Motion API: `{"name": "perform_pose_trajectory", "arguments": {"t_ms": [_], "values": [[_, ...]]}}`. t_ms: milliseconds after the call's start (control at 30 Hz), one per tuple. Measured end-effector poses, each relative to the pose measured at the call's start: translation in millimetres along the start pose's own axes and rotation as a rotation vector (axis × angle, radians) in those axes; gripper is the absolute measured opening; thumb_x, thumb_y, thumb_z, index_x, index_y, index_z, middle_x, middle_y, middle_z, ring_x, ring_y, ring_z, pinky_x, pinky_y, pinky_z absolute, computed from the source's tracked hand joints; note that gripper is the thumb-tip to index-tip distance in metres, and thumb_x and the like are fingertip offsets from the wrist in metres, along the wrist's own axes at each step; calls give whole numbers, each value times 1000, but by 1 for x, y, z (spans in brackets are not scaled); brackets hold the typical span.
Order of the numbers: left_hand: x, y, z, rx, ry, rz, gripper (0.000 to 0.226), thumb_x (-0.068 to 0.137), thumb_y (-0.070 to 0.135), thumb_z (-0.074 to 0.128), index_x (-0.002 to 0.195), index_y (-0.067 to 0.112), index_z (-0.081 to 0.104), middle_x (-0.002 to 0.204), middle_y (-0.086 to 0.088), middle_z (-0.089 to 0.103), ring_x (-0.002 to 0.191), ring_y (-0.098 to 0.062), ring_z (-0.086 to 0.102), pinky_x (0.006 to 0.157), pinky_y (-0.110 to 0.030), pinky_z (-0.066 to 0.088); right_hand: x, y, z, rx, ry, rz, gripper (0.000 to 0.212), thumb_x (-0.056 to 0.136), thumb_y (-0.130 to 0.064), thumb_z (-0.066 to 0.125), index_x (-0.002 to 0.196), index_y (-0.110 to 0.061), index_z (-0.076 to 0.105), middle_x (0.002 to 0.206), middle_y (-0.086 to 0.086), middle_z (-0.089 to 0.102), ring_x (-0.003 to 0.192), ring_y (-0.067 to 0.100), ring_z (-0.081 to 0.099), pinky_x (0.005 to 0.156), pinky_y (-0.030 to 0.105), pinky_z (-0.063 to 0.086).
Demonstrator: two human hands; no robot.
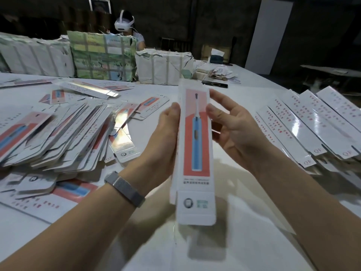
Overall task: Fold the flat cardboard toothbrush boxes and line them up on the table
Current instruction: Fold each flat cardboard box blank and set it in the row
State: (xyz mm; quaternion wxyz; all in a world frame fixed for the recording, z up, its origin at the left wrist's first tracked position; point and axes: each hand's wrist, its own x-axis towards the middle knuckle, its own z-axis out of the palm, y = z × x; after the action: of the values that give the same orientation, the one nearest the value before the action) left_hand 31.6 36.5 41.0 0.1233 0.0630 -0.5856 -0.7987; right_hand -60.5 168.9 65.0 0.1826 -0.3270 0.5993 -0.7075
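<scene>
Long white cardboard toothbrush box (196, 153) pressed between straightened fingers of left hand (166, 137) and right hand (232, 130). Likely light, glossy, crushable; hold by long edges.

One white toothbrush box (195, 153), printed with a blue brush on red, is held lengthwise above the table (244, 98). Flat boxes (58, 133) are heaped to its left. Folded boxes (316, 122) are lined up to its right.

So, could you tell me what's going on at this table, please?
A person is folding a toothbrush box, held upright above the table between both hands: the left hand along one edge, the right hand on the other. Flat boxes are heaped on the left; folded boxes are lined up on the right.
</scene>
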Motion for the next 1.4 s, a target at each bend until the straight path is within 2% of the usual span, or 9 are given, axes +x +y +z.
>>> {"name": "perform_pose_trajectory", "arguments": {"t_ms": [67,167,400,533,667,800,867,1033,1400], "values": [[2,0,-2,123,78,175,61,82,66,45,136,40,35,101,-1,74,81,-11,74,66,-29,60,-1,1,2,-86,28,-32,47,77,-34,68,123,-33,60,96,21,68,88,36,61,84,52,51],[0,-3,-2,250,68,349,38,100,40,51,132,41,32,83,4,74,75,-10,73,66,-24,57,-2,4,6,-123,3,-51,37,86,-29,70,123,-31,63,98,25,65,88,33,61,80,51,51],[-3,1,0,142,17,256,15,106,26,44,119,33,43,70,5,71,62,-9,67,57,-23,55,0,4,1,-137,-37,-22,27,83,-26,66,110,-24,66,101,17,66,90,33,61,85,53,50],[-3,0,3,127,-42,260,17,107,24,42,124,26,41,69,8,70,61,-9,66,56,-21,54,0,1,0,-124,6,-73,29,77,-18,66,105,-15,62,105,4,71,98,29,68,97,51,51],[-3,-7,4,211,-56,257,28,106,28,42,125,44,30,64,6,68,59,-11,66,56,-22,54,0,3,0,21,31,-126,38,69,-1,61,103,-17,52,96,-1,59,84,15,65,78,32,53],[-2,-14,2,328,-94,271,43,106,32,42,136,50,18,66,5,68,60,-11,68,59,-21,54,1,0,-3,-76,31,-68,12,80,-18,59,93,-18,60,87,-4,60,84,14,61,77,31,48],[-1,-16,2,401,-119,296,42,106,36,41,140,49,20,69,8,68,64,-9,69,62,-20,53,2,-1,-4,-114,53,-34,20,96,-27,54,81,-16,61,77,-6,63,79,13,62,73,30,50],[0,-20,2,488,-130,351,43,97,46,41,138,50,31,78,5,66,69,-9,67,69,-25,51,2,-2,-5,-152,83,-14,11,96,-6,55,97,-15,63,77,-2,62,70,12,65,63,28,55],[-3,-11,1,475,-168,341,56,95,43,43,148,49,26,82,12,67,72,-4,67,68,-17,52,2,-10,-13,-330,114,-105,20,98,-12,58,80,-10,65,68,-3,67,73,17,71,63,26,57]]}}
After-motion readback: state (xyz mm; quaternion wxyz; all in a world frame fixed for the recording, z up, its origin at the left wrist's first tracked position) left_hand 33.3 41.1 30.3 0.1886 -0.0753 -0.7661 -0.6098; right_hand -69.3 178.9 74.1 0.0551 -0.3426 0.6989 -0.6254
